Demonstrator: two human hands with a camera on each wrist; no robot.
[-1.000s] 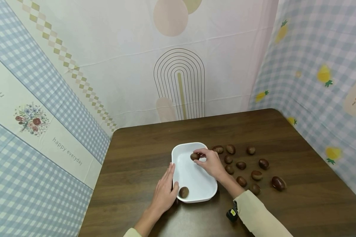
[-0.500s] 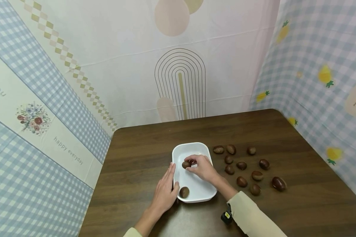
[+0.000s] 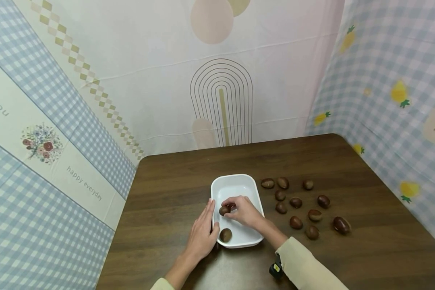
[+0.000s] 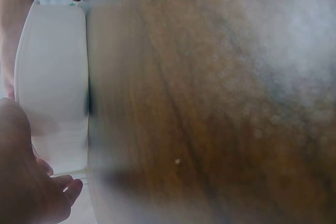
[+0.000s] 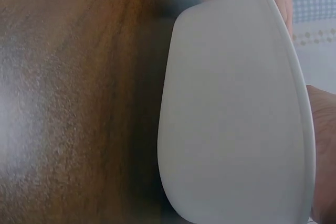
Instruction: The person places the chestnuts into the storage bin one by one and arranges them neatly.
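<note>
A white rectangular dish (image 3: 241, 238) stands on the table, one chestnut (image 3: 226, 235) lying in its near left corner. My right hand (image 3: 243, 211) reaches in over the right side and pinches another chestnut (image 3: 224, 210) between thumb and fingers, low over the dish's left half. My left hand (image 3: 201, 234) rests along the left outer side with its fingers straight. In the left wrist view the fingers of the left hand (image 4: 37, 182) lie by the dish wall (image 4: 55, 61). The right wrist view has the dish wall (image 5: 231, 108) hiding most of the right hand (image 5: 323, 150).
Several loose chestnuts (image 3: 295, 202) are scattered on the brown wooden table (image 3: 166, 193) right of the dish; a large dark chestnut (image 3: 341, 225) lies farthest right. Patterned cloth (image 3: 159, 80) hangs behind and at both sides of the table.
My right hand has carried its chestnut from the dish's far part toward the near left, closer to the chestnut in the corner. The left hand has stayed at the dish's side.
</note>
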